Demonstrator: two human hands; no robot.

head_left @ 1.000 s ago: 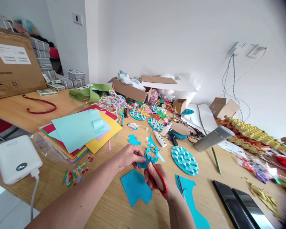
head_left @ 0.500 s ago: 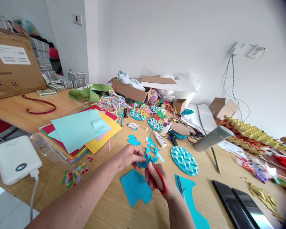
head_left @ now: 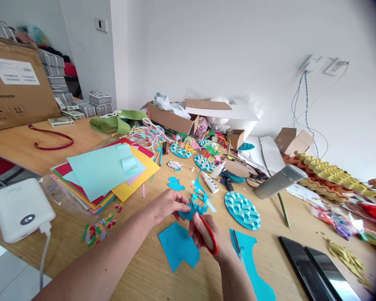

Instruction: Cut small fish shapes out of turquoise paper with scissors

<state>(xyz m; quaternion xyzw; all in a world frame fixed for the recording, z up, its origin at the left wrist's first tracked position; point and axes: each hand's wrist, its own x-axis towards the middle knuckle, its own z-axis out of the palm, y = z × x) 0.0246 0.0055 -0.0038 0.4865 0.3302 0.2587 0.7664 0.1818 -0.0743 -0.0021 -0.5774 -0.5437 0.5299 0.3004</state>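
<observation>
We find the left hand (head_left: pixel 166 205) with its fingers (head_left: pixel 181 205) pinching a small blue paper piece (head_left: pixel 191 212) at its left edge, held just above the table (head_left: pixel 144 276). The right hand (head_left: pixel 211 240) has its fingers closed through the red handles of the scissors (head_left: pixel 210 239). The blades reach up into the paper piece, and we cannot tell how far they are parted. Directly beneath both hands a larger blue sheet (head_left: pixel 178 248) lies flat. Just right of the right fingers lies a long blue offcut (head_left: pixel 249 255). Just beyond the fingertips we note a white glue bottle (head_left: pixel 210 182), and to its right a blue wavy disc (head_left: pixel 242 210). Farther out, a grey flask (head_left: pixel 280 182) lies on its side beyond the disc. Left of the left fingers sits a stack of coloured paper (head_left: pixel 103 171), and well left of that a white power bank (head_left: pixel 20 209).
</observation>
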